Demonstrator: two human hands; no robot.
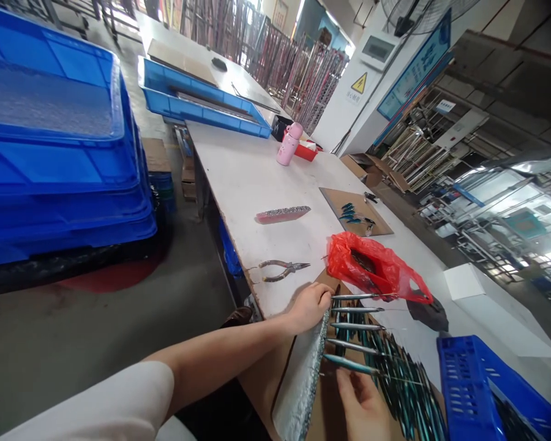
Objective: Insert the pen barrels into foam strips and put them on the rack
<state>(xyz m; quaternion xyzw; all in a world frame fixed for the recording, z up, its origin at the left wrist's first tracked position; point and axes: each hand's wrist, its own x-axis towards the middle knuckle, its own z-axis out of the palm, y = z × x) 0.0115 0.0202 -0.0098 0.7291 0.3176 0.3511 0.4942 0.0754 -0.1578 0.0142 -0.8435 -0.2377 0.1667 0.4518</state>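
My left hand (310, 306) is closed around the far end of a long bar with a rough silver edge (314, 361). Several slender, spindle-shaped pieces (356, 326), silver to teal with thin wire ends, stick out from that edge in a row. Close to the lowest of these, my right hand (365, 404) has its thumb and fingers drawn together; whatever they hold is hidden. Beside it, a pile of similar dark teal pieces (406, 386) lies on brown cardboard (328, 404).
Pliers (282, 269) and a shorter pink bar (283, 214) lie on the white table (239, 177). A red plastic bag (395, 263) sits beyond my left hand. At right stand a blue basket (468, 380) and a white box (496, 306). Stacked blue trays (64, 159) are at left.
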